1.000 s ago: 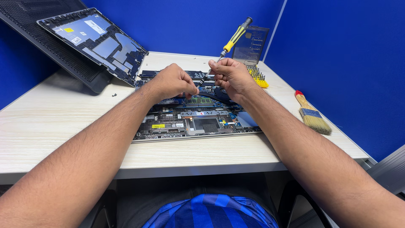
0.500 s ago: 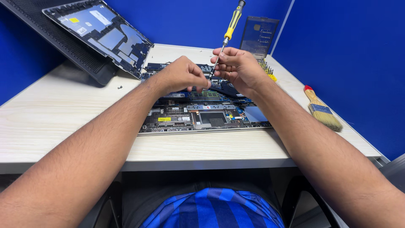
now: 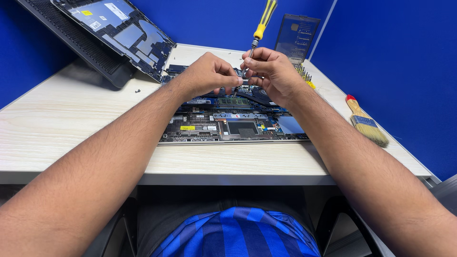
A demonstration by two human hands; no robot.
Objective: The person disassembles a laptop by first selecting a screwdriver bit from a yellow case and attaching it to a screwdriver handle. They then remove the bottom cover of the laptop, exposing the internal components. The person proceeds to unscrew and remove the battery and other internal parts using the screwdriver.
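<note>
Where the pale wooden table (image 3: 71, 123) carries an opened laptop (image 3: 233, 121) with its circuit boards bared, the removed bottom cover (image 3: 119, 33) leans at the back left. The right hand (image 3: 271, 74) is clamped on a yellow-handled screwdriver (image 3: 259, 28), held nearly upright over the laptop's rear edge; the left hand (image 3: 207, 76) pinches closed at its tip. A paintbrush (image 3: 365, 123) lies right.

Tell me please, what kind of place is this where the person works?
Probably an electronics repair bench. An opened laptop with bare circuit boards lies on a pale desk between blue partition walls. The right hand holds a yellow-handled screwdriver, and a cleaning brush lies beside it.
</note>
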